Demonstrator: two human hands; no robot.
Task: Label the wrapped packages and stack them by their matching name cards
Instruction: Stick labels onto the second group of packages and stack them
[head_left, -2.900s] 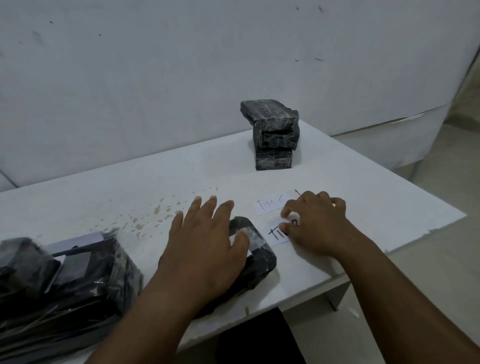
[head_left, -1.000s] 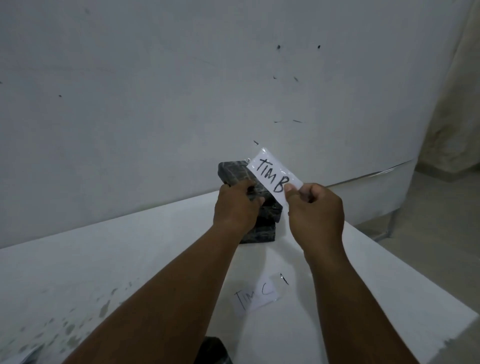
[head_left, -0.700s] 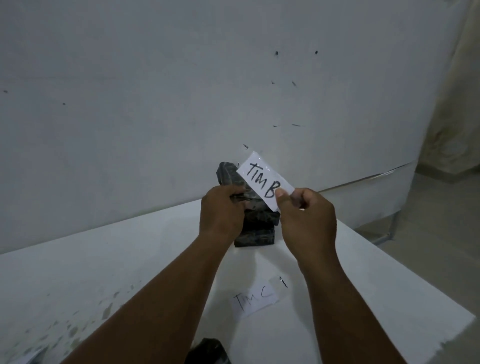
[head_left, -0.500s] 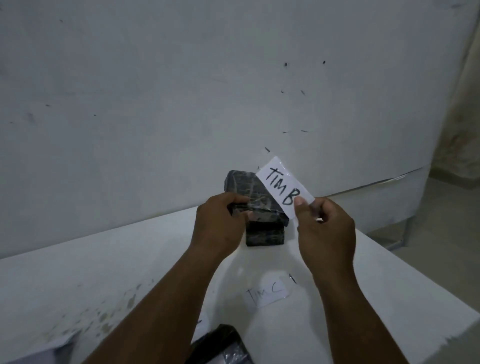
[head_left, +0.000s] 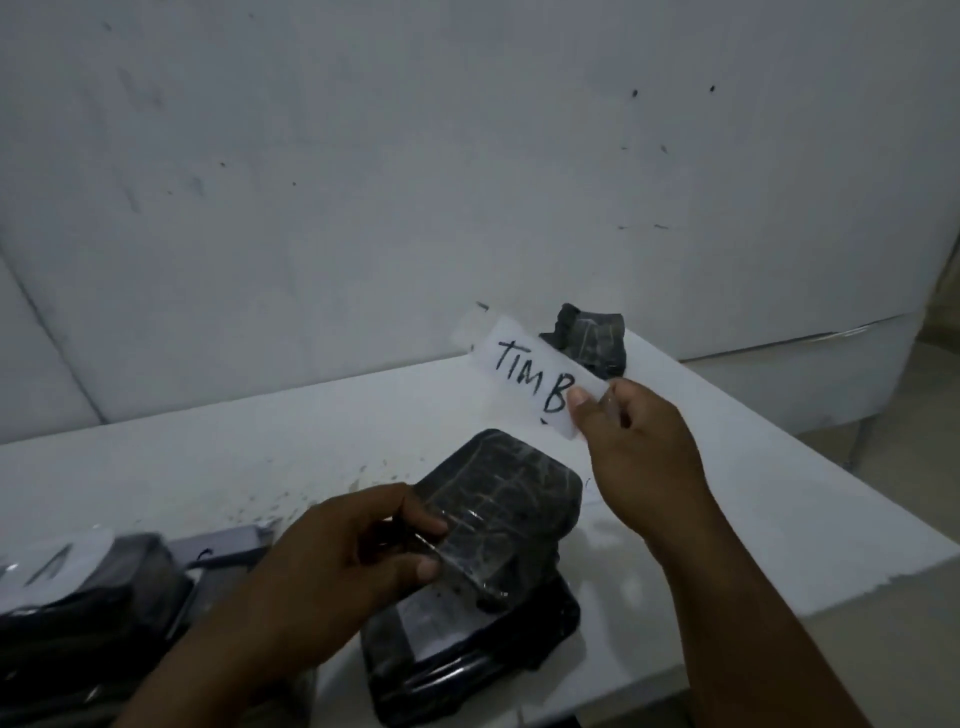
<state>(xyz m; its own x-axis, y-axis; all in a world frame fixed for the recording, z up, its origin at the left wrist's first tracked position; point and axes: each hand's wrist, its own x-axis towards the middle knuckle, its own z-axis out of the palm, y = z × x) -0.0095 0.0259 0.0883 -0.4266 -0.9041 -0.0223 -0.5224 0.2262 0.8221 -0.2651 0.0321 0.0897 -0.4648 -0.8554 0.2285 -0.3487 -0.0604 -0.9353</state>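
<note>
My left hand (head_left: 353, 561) grips a dark wrapped package (head_left: 498, 509) and holds it tilted above another dark package (head_left: 467, 654) that lies near the table's front edge. My right hand (head_left: 644, 441) pinches a white label (head_left: 535, 379) reading "TIM B" by its lower right end, raised just above and right of the held package. A small stack of dark packages (head_left: 592, 340) stands at the back of the table by the wall, partly behind the label.
The white table (head_left: 208, 457) has speckled stains near its middle. More dark wrapped packages (head_left: 88, 613) with white patches lie at the front left. The wall runs close behind. The table's right edge drops to the floor (head_left: 883, 649).
My left hand took a package from the far stack and brought it back toward me, over the near package. My right hand followed with the "TIM B" label. The view tilted down.
</note>
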